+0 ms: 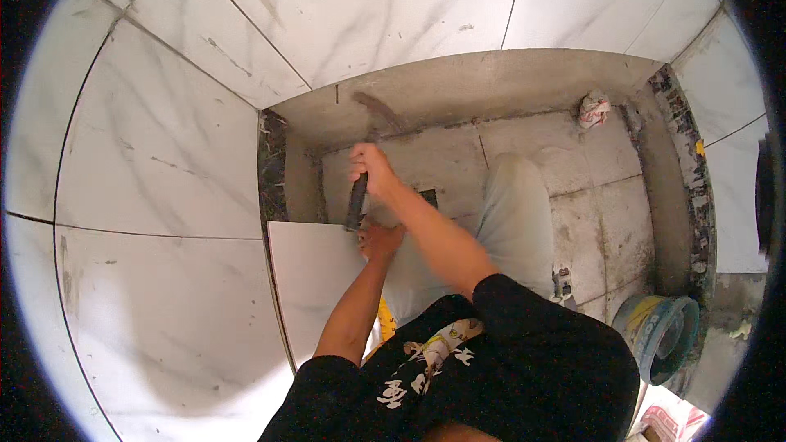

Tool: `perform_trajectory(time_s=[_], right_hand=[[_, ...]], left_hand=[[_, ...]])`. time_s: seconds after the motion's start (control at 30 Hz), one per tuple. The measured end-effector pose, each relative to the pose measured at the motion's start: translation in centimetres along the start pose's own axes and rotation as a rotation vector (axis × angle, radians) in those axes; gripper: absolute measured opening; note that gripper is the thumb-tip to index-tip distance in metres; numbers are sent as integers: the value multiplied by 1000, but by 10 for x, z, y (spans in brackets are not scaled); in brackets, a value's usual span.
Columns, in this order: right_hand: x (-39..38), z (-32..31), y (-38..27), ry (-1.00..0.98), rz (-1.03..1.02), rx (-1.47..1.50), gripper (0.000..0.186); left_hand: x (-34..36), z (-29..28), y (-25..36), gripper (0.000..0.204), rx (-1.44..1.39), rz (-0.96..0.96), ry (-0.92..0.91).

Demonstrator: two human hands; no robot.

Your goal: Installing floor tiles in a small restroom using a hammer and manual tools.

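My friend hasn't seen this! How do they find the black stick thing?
Start at the big marbled white tiles on the left. Beside them is a plain white panel; near its far right corner, the right hand grips a straight black handle. Unlike the small dark patch on the floor, it is long and held.

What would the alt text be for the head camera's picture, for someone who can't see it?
A right hand grips a dark tool handle just above the left hand, which is at the corner of a white tile. Below is a stained tiled floor, with a bucket at lower right and marbled wall tiles around.
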State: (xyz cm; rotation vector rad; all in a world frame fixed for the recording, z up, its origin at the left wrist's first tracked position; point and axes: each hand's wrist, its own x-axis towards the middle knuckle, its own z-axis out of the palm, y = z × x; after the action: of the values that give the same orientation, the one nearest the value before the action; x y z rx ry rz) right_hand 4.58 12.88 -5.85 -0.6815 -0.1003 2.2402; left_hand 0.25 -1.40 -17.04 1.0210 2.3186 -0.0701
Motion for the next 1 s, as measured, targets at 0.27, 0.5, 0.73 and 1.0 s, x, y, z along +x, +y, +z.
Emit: perform_trajectory(time_s=[0.27, 0.5, 0.73, 1.0], right_hand=[[-9, -28, -16, 280, -111, -11, 23], [-14, -16, -24, 160, -151, -339, 9], [-17, 2, -16, 365, -358, 83, 11], [-17, -16, -11, 640, -358, -86, 11]], left_hand=[[-13, -13, 15, 114, 6, 8, 7], [2, -4, 12, 116, 73, -96, -124], [0, 3, 5, 112, -24, 32, -21], [-13, -17, 20, 104, 0, -41, -113]])
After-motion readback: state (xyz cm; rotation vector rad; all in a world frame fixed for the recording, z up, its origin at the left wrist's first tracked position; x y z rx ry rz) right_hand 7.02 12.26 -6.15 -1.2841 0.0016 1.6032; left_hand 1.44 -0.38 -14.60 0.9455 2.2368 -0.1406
